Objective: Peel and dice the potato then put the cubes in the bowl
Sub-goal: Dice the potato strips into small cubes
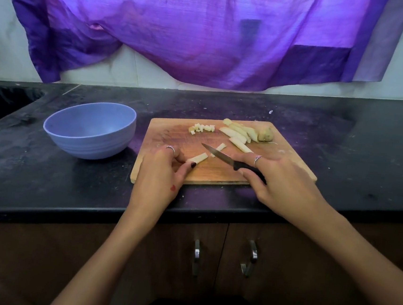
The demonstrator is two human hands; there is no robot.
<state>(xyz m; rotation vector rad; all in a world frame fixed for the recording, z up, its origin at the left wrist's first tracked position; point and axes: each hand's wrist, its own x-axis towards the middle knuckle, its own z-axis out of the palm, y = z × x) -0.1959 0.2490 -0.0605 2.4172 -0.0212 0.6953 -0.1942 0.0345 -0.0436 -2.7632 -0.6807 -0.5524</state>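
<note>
On the wooden cutting board (292, 164) my left hand (161, 175) pinches the near end of a pale potato stick (198, 157). My right hand (279, 182) grips the black handle of a small knife (216, 153), whose blade points left just above the board, close to the stick. Another short stick (221, 146) lies by the blade. Several small cubes (202, 128) sit at the board's far side. Long potato strips (239, 135) and a potato end piece (266, 134) lie at the far right. A blue bowl (88, 129) stands left of the board, nothing in it.
The board lies on a black countertop (355, 152) near its front edge. A dark sink (1, 101) is at the far left. A purple cloth (195, 28) hangs on the wall behind. Brown cabinet doors with metal handles (250, 258) are below.
</note>
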